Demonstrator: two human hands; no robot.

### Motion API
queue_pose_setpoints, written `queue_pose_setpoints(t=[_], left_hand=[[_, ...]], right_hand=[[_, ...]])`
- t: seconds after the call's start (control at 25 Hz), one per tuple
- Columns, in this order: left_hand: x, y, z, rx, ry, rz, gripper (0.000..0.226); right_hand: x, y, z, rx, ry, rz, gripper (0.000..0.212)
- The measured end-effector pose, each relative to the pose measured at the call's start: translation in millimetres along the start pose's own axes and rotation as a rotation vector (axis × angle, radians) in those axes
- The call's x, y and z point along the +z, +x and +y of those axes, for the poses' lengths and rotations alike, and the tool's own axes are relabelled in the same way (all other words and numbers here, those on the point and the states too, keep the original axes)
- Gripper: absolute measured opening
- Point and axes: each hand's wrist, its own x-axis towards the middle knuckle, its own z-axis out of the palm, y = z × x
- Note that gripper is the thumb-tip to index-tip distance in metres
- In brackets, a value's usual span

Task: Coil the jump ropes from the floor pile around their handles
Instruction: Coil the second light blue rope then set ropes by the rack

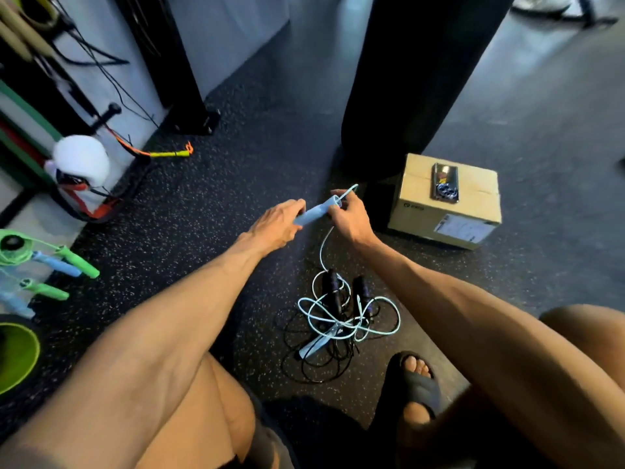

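Floor [236, 184]: dark rubber with pale flecks; everything below lies on it.
Far left edge: a green bowl [17, 357], cut by the frame. Above it lie green and blue handles [77, 265] with green cord wound beside them, on a paler strip at the floor's edge.
Left wall: a white bundle [83, 160] with red and black straps under it. A yellow and orange cord [169, 153] trails from there onto the floor, near the bolted foot of a black post [198, 121].
Left hand [277, 225]: reaches forward over the middle of the floor, fingers curled round the lower end of a light-blue handle [313, 213].
Light-blue handle: held off the floor and tilted, its upper end toward the right hand.
Right hand [351, 218]: thumb and fingers pinch the handle's upper end, where the light-blue cord [322, 248] leaves it. A small loop of cord stands above the fingers.
Light-blue cord: hangs from the right hand down to the floor pile.
Floor pile [338, 321]: in the middle of the floor, nearer the person than the hands. Loose light-blue loops are tangled with thin black cord. Two black handles [333, 287] lie side by side at its far side, and a second light-blue handle [313, 346] at its near side.
Sandal [416, 384]: a black slide on a foot, just right of the pile.
Black bag [406, 79]: a tall dark cylinder beyond the hands.
Cardboard box [426, 214]: right of the hands, on the floor beside the bag, with a phone [444, 182] lying on its top.
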Motion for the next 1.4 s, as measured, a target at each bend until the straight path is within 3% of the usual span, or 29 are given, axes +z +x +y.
queue_pose_setpoints(t=[0.12,0.28,0.4,0.52,0.64,0.8,1.0,1.12,1.24,1.4], left_hand=[[-19.7,9.8,18.7,-0.023,-0.036,0.042,0.025],[-44.0,24.2,39.6,-0.16,-0.377,0.102,0.03],[-72.6,30.3,58.5,-0.327,-0.819,0.186,0.031],[-95.5,29.6,72.9,-0.358,-1.05,0.09,0.049],[-103.0,31.6,81.7,-0.215,-1.007,0.031,0.056],[-101.9,34.5,84.9,-0.033,-0.726,-0.024,0.021],[-93.9,34.0,86.4,-0.104,-0.495,-0.045,0.016],[-94.7,35.8,87.2,-0.106,-0.507,0.073,0.01],[-97.4,37.1,86.3,-0.144,-0.681,0.136,0.006],[-95.1,36.1,84.5,-0.191,-0.757,0.11,0.016]], right_hand=[[-10.5,7.1,-39.2,-0.003,0.178,0.008,0.021],[-28.5,-2.4,-60.1,-0.226,-0.081,0.08,0.021],[-40.9,-17.8,-69.1,-0.417,-0.237,0.017,0.016],[-46.5,-33.4,-77.2,-0.558,-0.36,-0.103,0.017],[-42.2,-38.2,-75.6,-0.48,-0.473,-0.245,0.023],[-35.2,-42.5,-71.2,-0.262,-0.447,-0.246,0.023],[-31.2,-46.5,-56.0,-0.255,-0.523,-0.308,0.037],[-32.3,-42.1,-54.4,-0.216,-0.501,-0.317,0.042],[-45.2,-32.3,-57.9,-0.2,-0.556,-0.212,0.047],[-70.8,-21.4,-59.5,-0.21,-0.521,0.147,0.031]])
